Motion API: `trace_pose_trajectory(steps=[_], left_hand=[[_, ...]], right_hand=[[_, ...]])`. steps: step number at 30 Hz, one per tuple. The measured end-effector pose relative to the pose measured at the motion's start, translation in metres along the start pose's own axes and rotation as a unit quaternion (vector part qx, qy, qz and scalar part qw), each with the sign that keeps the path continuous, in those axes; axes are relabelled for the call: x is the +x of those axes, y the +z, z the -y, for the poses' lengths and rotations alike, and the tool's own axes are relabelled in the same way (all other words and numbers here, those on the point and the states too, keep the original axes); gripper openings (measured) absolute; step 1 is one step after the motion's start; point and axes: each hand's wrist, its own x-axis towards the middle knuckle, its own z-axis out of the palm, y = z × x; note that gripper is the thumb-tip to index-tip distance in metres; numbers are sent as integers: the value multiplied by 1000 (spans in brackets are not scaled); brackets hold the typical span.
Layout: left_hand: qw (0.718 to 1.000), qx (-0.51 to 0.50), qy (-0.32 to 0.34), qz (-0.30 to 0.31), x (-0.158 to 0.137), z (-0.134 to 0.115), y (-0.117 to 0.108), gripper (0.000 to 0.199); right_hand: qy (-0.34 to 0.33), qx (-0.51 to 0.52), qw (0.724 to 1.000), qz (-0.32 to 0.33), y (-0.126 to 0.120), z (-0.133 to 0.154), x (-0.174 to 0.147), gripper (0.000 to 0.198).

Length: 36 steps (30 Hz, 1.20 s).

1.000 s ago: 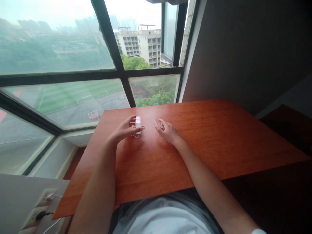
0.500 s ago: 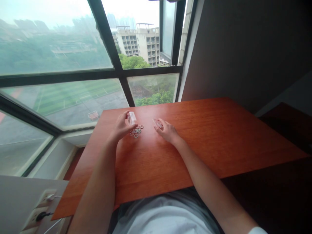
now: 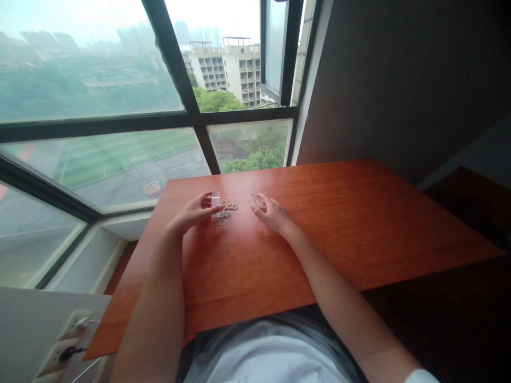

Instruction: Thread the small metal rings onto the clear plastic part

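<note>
My left hand is closed on a small clear plastic box, thumb on the near side and fingers behind. Right beside the box lies a loose cluster of small rings, pale, greenish and pinkish, with a yellowish one near my thumb. Whether the box touches the table or the rings, I cannot tell. To the right of the cluster, my right hand curls around a small clear plastic piece. My fingers partly cover that piece, so its full shape is hidden.
Both forearms reach over a reddish-brown wooden table. Its far edge runs along a dark-framed window, and a grey wall rises at the right. Wall sockets with plugs sit low at the left.
My left hand has lowered and shifted slightly left, and the box has turned and come down beside the rings. A yellowish ring now shows near my thumb. The right hand has barely moved.
</note>
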Motion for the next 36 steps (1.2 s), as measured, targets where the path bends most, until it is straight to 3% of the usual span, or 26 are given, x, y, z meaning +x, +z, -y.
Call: trace_pose_trajectory(steps=[5,10,12,16,20,23,28,32,36], left_hand=[[997,67,5,-29,4,9,-5,74],[996,1,11,-91,14,14,9,76],[991,-32,18,-126,19,17,17,78],[981,-86,50,-169,32,30,29,79],[971,-112,76,-195,40,37,34,82],[974,-123,106,-156,42,33,42,83],[978,-64,181,-78,39,24,68,78],[972,54,209,-89,37,25,86,77],[947,191,211,-146,39,23,89,76]], right_hand=[[-6,1,1000,-7,-1,-1,0,53],[35,84,996,-10,-4,-9,4,47],[83,177,981,2,-4,-12,7,46],[152,361,920,3,-3,-13,12,36],[173,429,886,2,1,-11,13,22],[180,393,902,-10,3,-11,13,16],[150,169,968,-106,-4,-19,13,13],[142,142,966,-161,-4,-29,17,20],[155,146,969,-128,3,-34,19,42]])
